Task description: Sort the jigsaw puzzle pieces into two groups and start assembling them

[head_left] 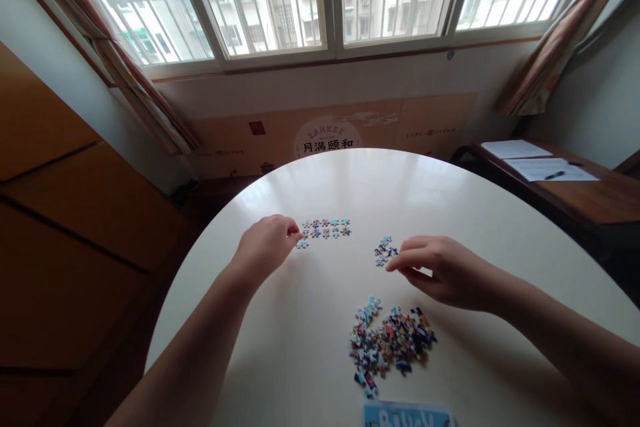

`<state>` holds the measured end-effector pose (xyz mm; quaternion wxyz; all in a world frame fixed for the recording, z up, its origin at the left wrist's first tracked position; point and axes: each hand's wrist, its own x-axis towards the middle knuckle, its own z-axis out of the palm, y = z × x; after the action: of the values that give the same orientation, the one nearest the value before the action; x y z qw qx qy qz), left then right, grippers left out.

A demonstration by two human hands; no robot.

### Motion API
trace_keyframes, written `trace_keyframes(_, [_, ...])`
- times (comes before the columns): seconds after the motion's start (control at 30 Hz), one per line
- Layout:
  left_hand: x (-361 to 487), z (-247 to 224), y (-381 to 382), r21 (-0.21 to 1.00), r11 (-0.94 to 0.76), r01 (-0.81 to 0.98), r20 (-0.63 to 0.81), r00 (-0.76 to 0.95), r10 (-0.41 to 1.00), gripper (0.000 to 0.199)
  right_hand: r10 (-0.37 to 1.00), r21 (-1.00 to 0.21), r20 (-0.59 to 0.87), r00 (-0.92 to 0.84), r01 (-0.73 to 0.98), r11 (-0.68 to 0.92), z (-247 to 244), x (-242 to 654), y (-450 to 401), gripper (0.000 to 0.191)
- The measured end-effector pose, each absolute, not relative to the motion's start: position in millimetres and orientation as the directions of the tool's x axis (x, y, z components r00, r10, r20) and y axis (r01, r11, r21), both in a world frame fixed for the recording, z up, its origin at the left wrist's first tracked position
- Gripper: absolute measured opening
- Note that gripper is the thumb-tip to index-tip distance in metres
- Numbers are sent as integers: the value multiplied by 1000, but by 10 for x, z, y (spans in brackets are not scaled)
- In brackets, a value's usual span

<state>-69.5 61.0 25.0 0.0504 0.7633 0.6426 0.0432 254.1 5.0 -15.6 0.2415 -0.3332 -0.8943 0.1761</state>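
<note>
White worktop, L hand by jigsaw rows, fingers nearly together, grip unclear, R hand by small pc. cluster, fingers part-curled, hold unclear, bigger pile nr.

Left hand is bent in at the near left end of some neat rows of jigsaw pieces, fingertips right at the edge; can't tell if they're pinching one. Right hand has a finger stretched out just beside a small loose cluster, which sits between the two hands. Big messy pile is on the near side of the right hand, and a blue printed thing, cut off, is nearer still. White table under both, barred windows way beyond them, papers off past the right one.
</note>
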Motion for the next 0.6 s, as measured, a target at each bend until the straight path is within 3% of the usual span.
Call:
trace_keyframes(0.13, [-536,316,475,162,-317,934,142,296,945,25,598,-453,294,-746,442,774,-199,2392,-24,35])
trace_keyframes(0.3, [-369,208,390,227,-614,756,-32,636,771,27,579,-386,266,-771,465,797,-227,2285,-56,31])
trace_keyframes(0.43, [-223,82,327,223,-694,684,-73,722,688,39,602,-325,292,-743,515,793,-247,2317,-18,27])
trace_keyframes(0.6, [-137,29,266,198,-721,664,-108,746,657,32,638,-284,290,-713,573,769,-267,2313,-8,22])
